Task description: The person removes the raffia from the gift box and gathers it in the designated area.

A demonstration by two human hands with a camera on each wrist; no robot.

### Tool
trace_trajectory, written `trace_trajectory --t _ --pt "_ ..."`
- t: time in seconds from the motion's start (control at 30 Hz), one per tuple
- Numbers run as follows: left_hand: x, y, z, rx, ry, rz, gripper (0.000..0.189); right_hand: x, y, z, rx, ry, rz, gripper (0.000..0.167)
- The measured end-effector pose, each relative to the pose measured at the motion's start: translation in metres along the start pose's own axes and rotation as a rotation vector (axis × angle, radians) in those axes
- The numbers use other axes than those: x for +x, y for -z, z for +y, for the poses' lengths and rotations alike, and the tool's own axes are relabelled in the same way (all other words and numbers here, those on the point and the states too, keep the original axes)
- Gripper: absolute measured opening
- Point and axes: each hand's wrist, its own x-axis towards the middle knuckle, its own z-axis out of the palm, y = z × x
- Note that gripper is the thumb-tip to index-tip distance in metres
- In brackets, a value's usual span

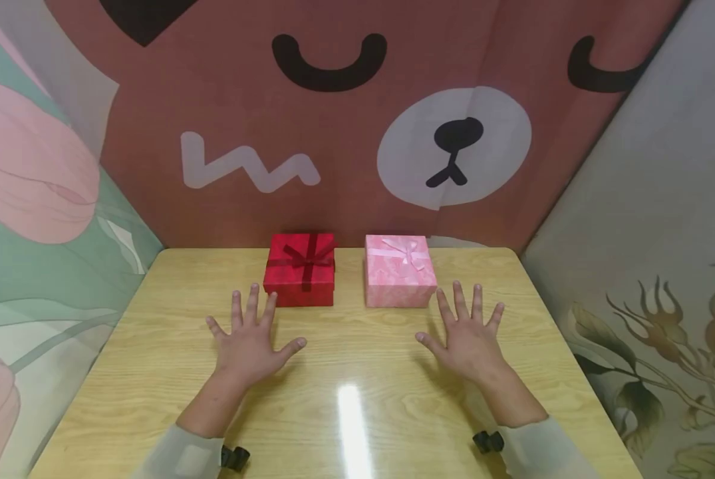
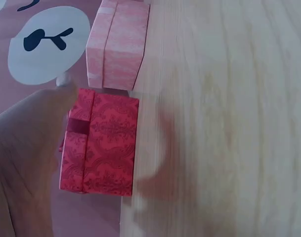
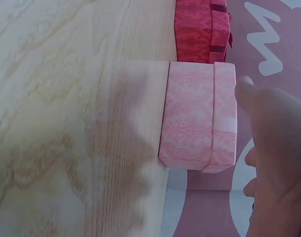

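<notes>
Forearms point(image 1: 515, 399) in pale sleeves point(image 1: 180, 456) reach in from the near side of the tabletop point(image 1: 171, 313), angled toward each other, palms down. The left hand point(image 1: 248, 349) has its fingers straight and fanned wide, thumb stretched inward; it holds nothing. The right hand point(image 1: 469, 342) mirrors it, fingers likewise spread, thumb pointing inward, with nothing in its grasp. Shadows on the wood lie beneath both hands. A small black fitting point(image 1: 235, 458) sits by the left wrist, and another black fitting point(image 1: 489, 442) by the right.

Ahead of the left hand stands a red box point(image 1: 300, 296) with a dark red ribbon and bow point(image 1: 308, 261); in the head view the left index fingertip overlaps its near left corner, and contact cannot be told. Ahead of the right hand is a pink box point(image 1: 400, 297) with a paler bow point(image 1: 408, 255), its near right corner just beside the right index fingertip. Both boxes are lidded and upright, side by side with a gap between, near the far edge. Close behind them rises a backdrop point(image 1: 243, 219) printed with a bear's face. Flower-patterned panels flank the tabletop, a left panel point(image 1: 40, 286) and a right panel point(image 1: 626, 219).
</notes>
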Motion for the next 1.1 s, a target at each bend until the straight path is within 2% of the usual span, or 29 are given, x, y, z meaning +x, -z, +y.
trace_trajectory --t 0.23,0.53,0.67,0.87,1.1 --pt "0.000 -0.004 0.012 -0.098 -0.046 0.082 0.097 0.004 0.000 0.000 0.014 0.003 0.017 0.099" --pt "0.009 -0.013 0.039 -0.239 -0.165 0.192 0.086 0.015 -0.003 0.002 0.082 0.021 0.057 0.099" --pt "0.014 -0.017 0.050 -0.285 -0.188 0.180 0.085 0.019 -0.006 0.002 0.106 0.021 0.068 0.099" --pt "0.024 -0.022 0.066 -0.350 -0.192 0.125 0.084 0.027 -0.011 0.003 0.162 0.013 0.099 0.099" --pt "0.034 -0.030 0.079 -0.391 -0.210 0.146 0.079 0.035 -0.015 0.003 0.258 -0.001 0.133 0.098"
